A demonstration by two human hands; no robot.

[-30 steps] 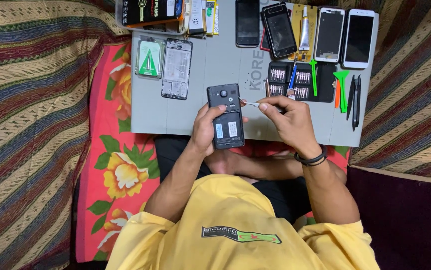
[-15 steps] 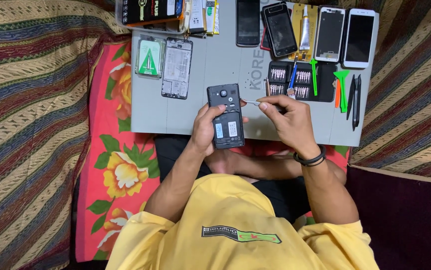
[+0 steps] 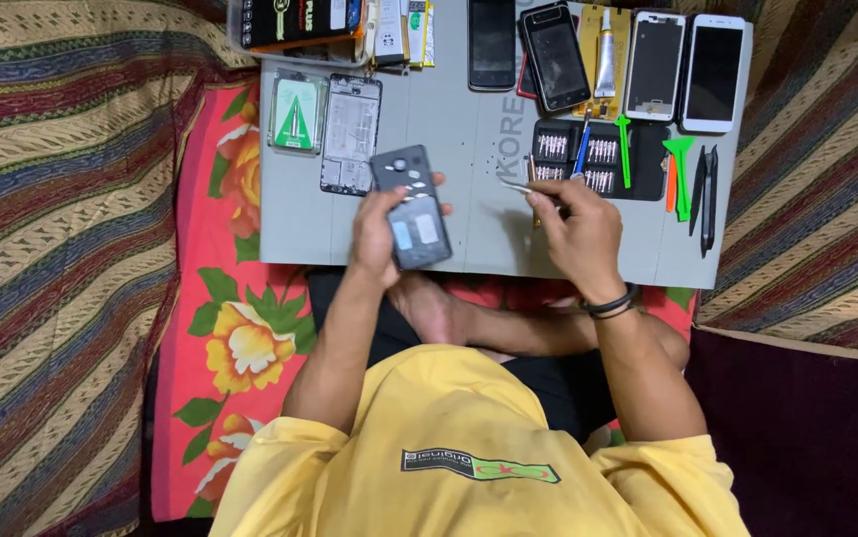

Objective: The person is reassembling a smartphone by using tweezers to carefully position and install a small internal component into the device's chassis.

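Left grip (image 3: pixel 381 231) holds opened phone (image 3: pixel 411 206); right grip (image 3: pixel 578 231) tweezers (image 3: pixel 516 186); bit case (image 3: pixel 593 159) full

Even warm light, slight softness

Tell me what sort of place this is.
Likely an informal phone-repair spot on a floor: a grey work mat on patterned cloth, several phones laid out, and a screwdriver bit set.
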